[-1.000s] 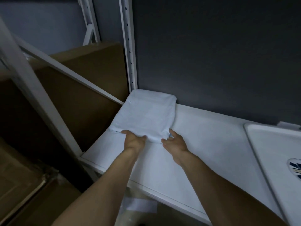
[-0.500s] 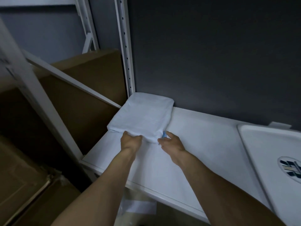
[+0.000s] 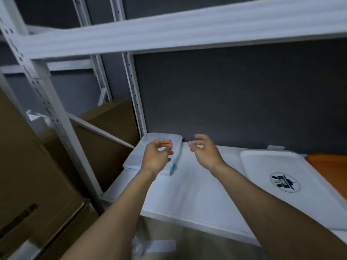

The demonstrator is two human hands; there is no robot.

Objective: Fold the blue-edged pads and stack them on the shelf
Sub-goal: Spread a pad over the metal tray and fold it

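where two bare forearms reached in from the bottom edge, a cardboard box [image 3: 28,175] stood nearest at the left, and something under clear plastic [image 3: 169,241] lay below the front lip of the white shelf [image 3: 187,199]. farther in, the left hand [image 3: 156,156] hung with its fingers loosely curled, thumb and forefinger nearly meeting, and held nothing. the right hand [image 3: 205,152] was just beside it over bare shelf, fingers likewise slack and curled, gripping nothing. under and behind the left hand lay the folded pads [image 3: 135,160], a neat white stack in the shelf's back left corner, with a bit of blue edge [image 3: 174,166] showing at its near right corner; whether the left hand touched the stack could not be told. to the right sat a white tray [image 3: 262,162] bearing a round dark emblem [image 3: 284,182], an orange surface [image 3: 326,166] beyond it. a second brown box [image 3: 109,128] stood left of the perforated white upright [image 3: 134,91]. behind rose a dark grey panel [image 3: 234,94], and a blurred upper shelf [image 3: 169,32] crossed overhead.
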